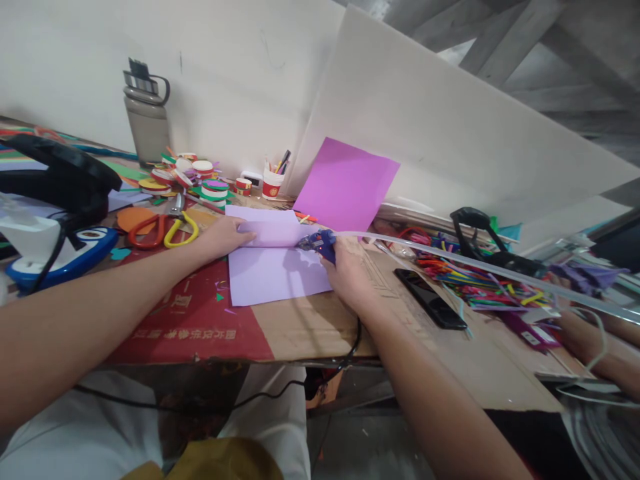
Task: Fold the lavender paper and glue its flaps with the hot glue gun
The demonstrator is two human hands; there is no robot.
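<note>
In the head view, my right hand (351, 272) is wrapped round a dark blue hot glue gun (326, 247). A long clear glue stick (440, 248) runs out of its back to the right. The gun's tip reaches the right end of a curled-over part of a lavender paper sheet (280, 277); I cannot tell whether it touches. My left hand (227, 235) grips the left end of this curled part, thumb on top. The sheet's flat part lies on the cardboard.
Red-and-yellow scissors (167, 223), paper-edged discs (215, 190) and a bottle (146, 117) stand left. A purple sheet (345, 183) leans behind, beside a pen cup (273, 181). A phone (430, 298), colourful pipe cleaners (463, 277) and another person's arm (585, 340) are right. The gun's cord (270, 395) hangs over the edge.
</note>
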